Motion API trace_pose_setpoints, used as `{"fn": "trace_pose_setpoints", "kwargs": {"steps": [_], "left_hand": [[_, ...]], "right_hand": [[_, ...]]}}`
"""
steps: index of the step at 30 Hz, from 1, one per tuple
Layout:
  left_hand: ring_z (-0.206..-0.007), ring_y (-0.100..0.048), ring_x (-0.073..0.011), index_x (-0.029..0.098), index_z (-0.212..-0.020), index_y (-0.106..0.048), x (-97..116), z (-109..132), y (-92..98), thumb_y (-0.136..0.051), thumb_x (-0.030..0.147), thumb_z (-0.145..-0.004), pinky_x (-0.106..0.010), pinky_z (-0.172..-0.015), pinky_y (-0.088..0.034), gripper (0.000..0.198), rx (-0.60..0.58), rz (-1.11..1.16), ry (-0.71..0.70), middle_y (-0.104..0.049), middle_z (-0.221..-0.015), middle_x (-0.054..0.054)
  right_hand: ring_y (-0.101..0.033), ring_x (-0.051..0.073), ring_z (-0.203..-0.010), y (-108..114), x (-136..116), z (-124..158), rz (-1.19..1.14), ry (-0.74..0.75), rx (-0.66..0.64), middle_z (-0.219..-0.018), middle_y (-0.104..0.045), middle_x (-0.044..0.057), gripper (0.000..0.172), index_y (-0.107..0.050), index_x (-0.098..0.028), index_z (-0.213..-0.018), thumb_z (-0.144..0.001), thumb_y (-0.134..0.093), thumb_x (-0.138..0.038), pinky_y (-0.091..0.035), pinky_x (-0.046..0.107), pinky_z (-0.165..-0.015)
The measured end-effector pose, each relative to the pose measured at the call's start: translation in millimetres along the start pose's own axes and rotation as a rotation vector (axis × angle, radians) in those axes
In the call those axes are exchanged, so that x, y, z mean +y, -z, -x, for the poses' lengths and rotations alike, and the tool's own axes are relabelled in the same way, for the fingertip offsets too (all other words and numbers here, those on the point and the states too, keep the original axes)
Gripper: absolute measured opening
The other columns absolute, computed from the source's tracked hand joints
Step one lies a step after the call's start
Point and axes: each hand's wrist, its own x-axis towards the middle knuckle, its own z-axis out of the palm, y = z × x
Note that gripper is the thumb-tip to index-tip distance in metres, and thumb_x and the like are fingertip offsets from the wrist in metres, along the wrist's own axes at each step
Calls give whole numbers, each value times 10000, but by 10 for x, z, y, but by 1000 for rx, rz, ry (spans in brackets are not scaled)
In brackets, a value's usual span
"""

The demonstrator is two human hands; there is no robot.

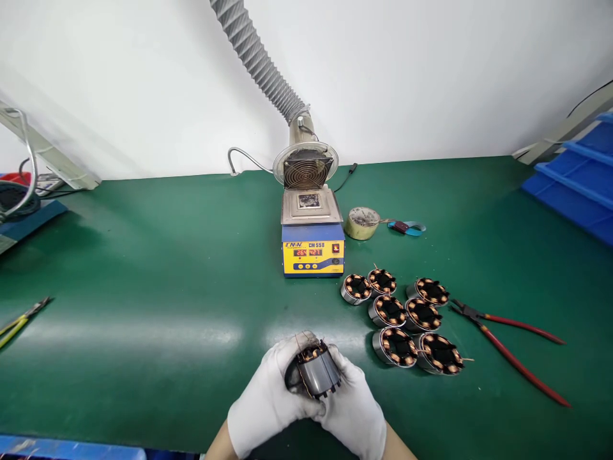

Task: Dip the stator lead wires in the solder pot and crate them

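Both hands wear white gloves and hold one motor stator (pixel 320 372) between them, near the front edge of the green table. My left hand (pixel 271 390) wraps round its left side, with a dark round opening showing by the fingers. From the right, my right hand (pixel 352 399) grips the same stator, fingers closed round its side and underside. Tilted, the stator shows a smooth grey metal outer wall, with copper windings at its upper end and black tabs at its lower end. A thin copper wire sticks up near my left fingertips.
Ahead stands a blue and yellow solder pot (pixel 313 250) under an exhaust hose (pixel 263 64). Several stators (pixel 395 347) stand to the right, beside red-handled pliers (pixel 522 364). A round tin (pixel 362 223) sits behind them. Yellow-handled pliers (pixel 22 322) lie far left; blue bins (pixel 575 185) stand far right.
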Motion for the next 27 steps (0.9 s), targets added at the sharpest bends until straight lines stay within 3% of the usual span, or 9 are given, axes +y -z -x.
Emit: {"fn": "trace_pose_setpoints", "kwargs": {"steps": [2, 5, 7, 12, 14, 17, 22, 25, 27], "left_hand": [[-963, -600, -271, 206, -931, -699, 35, 10, -7, -726, 107, -420, -367, -900, -460, 521, 43, 72, 25, -686, -1013, -54], [-724, -641, -227, 177, -691, -713, 44, -27, -33, -680, 282, -566, -321, -691, -523, 167, 302, 252, 93, -711, -757, -55], [-616, -625, -200, 162, -615, -691, 24, -94, -39, -692, 307, -562, -295, -606, -513, 153, 471, 322, 103, -688, -637, -47], [-621, -620, -143, 157, -746, -664, -21, -230, 59, -721, 389, -626, -246, -672, -495, 268, 606, 637, -77, -632, -573, 9], [-743, -647, -170, 158, -867, -665, 2, -198, 62, -736, 392, -619, -257, -737, -493, 348, 522, 651, -49, -682, -694, -25], [-714, -648, -201, 146, -868, -686, 65, -92, -25, -765, 327, -556, -264, -636, -505, 369, 284, 471, 128, -711, -774, -69], [-600, -614, -178, 139, -626, -658, 60, -38, 28, -719, 313, -578, -273, -613, -501, 191, 458, 362, 89, -664, -580, -29], [-779, -648, -185, 149, -932, -634, -30, -61, 198, -671, 395, -687, -279, -739, -496, 349, 533, 448, -22, -701, -773, -47], [-961, -624, -207, 178, -1137, -543, -80, -68, 223, -687, 426, -678, -292, -816, -483, 541, 400, 484, -25, -686, -1005, -80]], "right_hand": [[-623, 190, -751, 22, 22, -3, 21, -21, -25, -838, -692, 43, 398, -658, -182, -884, -687, -663, -527, -452, 311, -681], [-623, 180, -651, 26, 44, 1, 64, -44, -96, -795, -688, 80, 429, -655, -131, -902, -722, -635, -519, -434, 291, -612], [-621, 175, -632, 14, 40, 12, 66, -34, -119, -771, -686, 82, 402, -655, -133, -895, -730, -635, -498, -422, 279, -605], [-615, 175, -648, 16, 21, 33, 52, -29, -109, -784, -684, 106, 440, -643, -121, -949, -701, -659, -483, -416, 274, -611], [-616, 182, -651, 19, 29, 26, 65, -33, -97, -796, -679, 113, 454, -639, -109, -946, -699, -662, -489, -425, 285, -609], [-618, 183, -717, -4, 49, 13, 133, 62, -25, -828, -665, 69, 368, -632, -155, -922, -709, -672, -452, -451, 296, -650], [-576, 242, -959, 16, 129, 13, 607, 404, 138, -1078, -614, 79, 537, -554, -220, -1101, -611, -745, -326, -476, 348, -792], [-594, 250, -929, 106, 222, -5, 924, 587, 292, -1082, -606, 91, 541, -529, -223, -1120, -613, -718, -237, -491, 366, -795], [-587, 262, -961, 156, 272, -35, 1135, 741, 345, -1095, -599, 102, 514, -535, -220, -1094, -612, -710, -205, -477, 390, -843]]}}
